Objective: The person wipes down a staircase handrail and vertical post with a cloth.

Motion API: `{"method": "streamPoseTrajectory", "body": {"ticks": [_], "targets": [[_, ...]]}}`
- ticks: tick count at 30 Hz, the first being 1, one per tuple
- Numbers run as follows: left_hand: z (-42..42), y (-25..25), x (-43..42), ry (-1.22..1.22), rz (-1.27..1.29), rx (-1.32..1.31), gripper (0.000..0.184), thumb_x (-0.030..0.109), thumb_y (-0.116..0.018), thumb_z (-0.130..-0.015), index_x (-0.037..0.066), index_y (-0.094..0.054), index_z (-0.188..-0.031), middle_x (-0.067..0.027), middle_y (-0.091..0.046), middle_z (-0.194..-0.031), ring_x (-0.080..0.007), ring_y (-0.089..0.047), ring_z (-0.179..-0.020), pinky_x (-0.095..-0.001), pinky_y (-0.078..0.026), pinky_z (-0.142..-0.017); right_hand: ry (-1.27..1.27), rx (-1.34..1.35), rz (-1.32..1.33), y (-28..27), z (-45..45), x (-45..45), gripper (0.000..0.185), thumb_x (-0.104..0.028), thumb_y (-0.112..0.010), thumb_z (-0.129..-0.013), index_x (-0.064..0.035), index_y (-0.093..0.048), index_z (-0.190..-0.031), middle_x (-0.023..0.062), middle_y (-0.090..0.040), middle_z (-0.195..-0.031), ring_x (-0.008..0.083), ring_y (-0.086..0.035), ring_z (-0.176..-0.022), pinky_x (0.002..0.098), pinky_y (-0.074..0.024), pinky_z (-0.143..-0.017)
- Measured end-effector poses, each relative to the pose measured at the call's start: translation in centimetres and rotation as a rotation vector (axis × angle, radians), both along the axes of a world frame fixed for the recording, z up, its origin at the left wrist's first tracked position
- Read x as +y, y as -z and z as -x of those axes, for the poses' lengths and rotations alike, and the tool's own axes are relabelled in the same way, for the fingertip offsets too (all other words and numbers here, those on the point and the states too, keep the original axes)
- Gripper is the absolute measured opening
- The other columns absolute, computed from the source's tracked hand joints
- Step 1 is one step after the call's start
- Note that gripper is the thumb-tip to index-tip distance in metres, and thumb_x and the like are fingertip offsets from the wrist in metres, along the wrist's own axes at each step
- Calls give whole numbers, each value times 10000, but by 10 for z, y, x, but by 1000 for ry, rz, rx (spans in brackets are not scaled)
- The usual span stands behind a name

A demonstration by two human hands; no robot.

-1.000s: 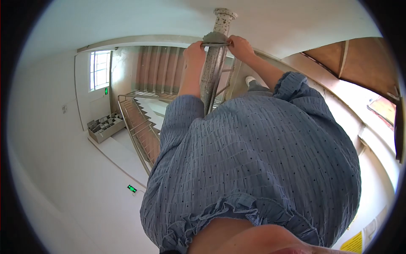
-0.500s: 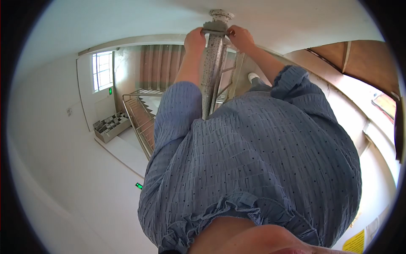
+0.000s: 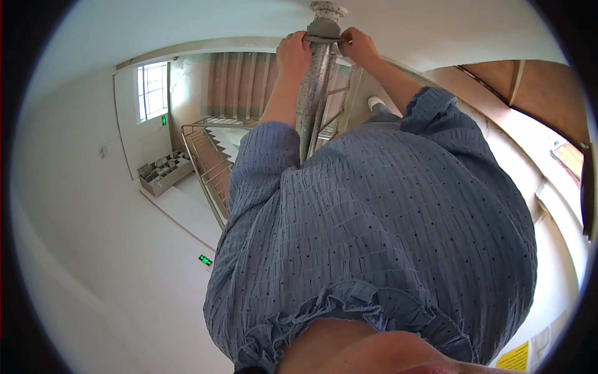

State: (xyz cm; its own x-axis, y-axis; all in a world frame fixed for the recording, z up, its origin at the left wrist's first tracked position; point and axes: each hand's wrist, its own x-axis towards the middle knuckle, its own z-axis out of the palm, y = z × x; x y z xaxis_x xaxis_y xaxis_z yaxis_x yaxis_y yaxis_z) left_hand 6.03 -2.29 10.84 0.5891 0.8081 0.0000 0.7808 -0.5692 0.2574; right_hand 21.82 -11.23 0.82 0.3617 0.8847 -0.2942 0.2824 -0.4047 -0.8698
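Note:
A grey cloth [image 3: 324, 29] with a wavy edge lies around a speckled metal pole [image 3: 313, 93], just below the pole's round flange [image 3: 328, 10]. On the pole's left side, my left hand [image 3: 293, 53] is closed on one end of the cloth. My right hand [image 3: 359, 47] pinches the other end at the right, its arm bent in from the right. Part of the cloth behind the pole is hidden.
Left of the pole are a stair railing [image 3: 205, 168] and steps. A divided box [image 3: 166, 174] stands near the window [image 3: 152, 91]. Green exit signs [image 3: 205, 260] show at the left. A shoe [image 3: 375, 101] is right of the pole.
Both hands and the cloth have moved along the pole, closer to the flange than one second ago. The view has shifted slightly. Both hands keep their hold.

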Motion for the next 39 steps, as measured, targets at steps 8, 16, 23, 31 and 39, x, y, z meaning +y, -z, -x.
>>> {"method": "streamPoseTrajectory", "body": {"ticks": [8, 16, 23, 31, 39], "targets": [[18, 4, -14, -2, 54, -32, 179, 155, -579, -894, 53, -610, -1038, -149, -677, -889, -347, -643, -783, -447, -498, -758, -199, 267, 206, 30, 44, -16, 389, -123, -584, -782, -63, -623, -1164, 166, -657, -1105, 334, -609, -1057, 414, -487, -906], [27, 17, -10, 65, 37, 14, 170, 107, -571, -854, 100, -599, -1022, -104, -672, -939, -327, -631, -899, -457, -461, -801, -21, 155, 169, 47, 45, -3, 460, -67, -540, -751, -2, -597, -1202, 205, -673, -1053, 331, -655, -958, 383, -513, -830], [23, 4, -14, 159, -104, 45, 241, 25, -594, -776, 114, -653, -992, -87, -668, -962, -302, -600, -963, -449, -447, -845, -261, 566, 429, 43, 74, -24, 416, -138, -556, -782, -36, -633, -1178, 210, -620, -1176, 377, -621, -1024, 402, -500, -897], [52, 23, -7, -16, 2, 6, 203, 52, -564, -820, 132, -661, -979, -116, -683, -928, -329, -630, -858, -436, -483, -737, -312, 274, 326, 24, 43, -18, 391, -178, -556, -814, -58, -638, -1177, 202, -662, -1061, 361, -642, -958, 418, -512, -856], [91, 55, -19, -612, 849, -242, 296, 43, -499, -875, 64, -630, -1141, -113, -681, -1005, -239, -633, -806, -388, -500, -780, -138, -53, -243, -46, 29, -2, 264, -274, -646, -800, -82, -667, -980, 142, -676, -961, 343, -631, -935, 446, -501, -811]]}}
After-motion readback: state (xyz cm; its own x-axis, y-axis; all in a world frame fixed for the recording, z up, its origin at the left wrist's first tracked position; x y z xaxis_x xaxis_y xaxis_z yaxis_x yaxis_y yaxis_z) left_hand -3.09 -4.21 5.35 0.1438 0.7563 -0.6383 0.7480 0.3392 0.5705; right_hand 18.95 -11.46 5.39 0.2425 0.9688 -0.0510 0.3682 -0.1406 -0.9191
